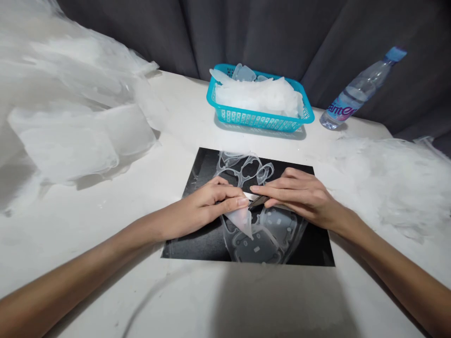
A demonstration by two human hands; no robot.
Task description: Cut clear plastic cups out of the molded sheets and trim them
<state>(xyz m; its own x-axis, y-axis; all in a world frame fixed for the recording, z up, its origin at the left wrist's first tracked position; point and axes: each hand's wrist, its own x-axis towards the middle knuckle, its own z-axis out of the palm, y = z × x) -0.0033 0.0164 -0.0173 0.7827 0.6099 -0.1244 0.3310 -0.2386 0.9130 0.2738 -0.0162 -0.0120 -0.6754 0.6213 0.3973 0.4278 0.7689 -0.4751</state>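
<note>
Over a black mat [207, 249], my left hand [211, 202] pinches a translucent, rubbery molded piece [241, 220] between thumb and fingers. Its free corner lifts and points down towards me. My right hand [303, 195] is closed around a slim metal tool [258, 202], whose narrow end meets the piece by my left fingertips. Most of the tool is hidden in my fingers, so its exact kind does not show. A clear molded sheet [257, 246] with rounded panels and small slots lies on the mat below my hands. Beyond them is its open, ring-shaped frame [243, 171].
A turquoise basket [260, 119] full of translucent pieces stands at the back. Right of it, a water bottle [359, 94] appears tilted. Stacked, bagged translucent sheets [77, 136] fill the left side; a heap of translucent material [398, 183] lies on the right. A dark curtain [246, 33] hangs behind.
</note>
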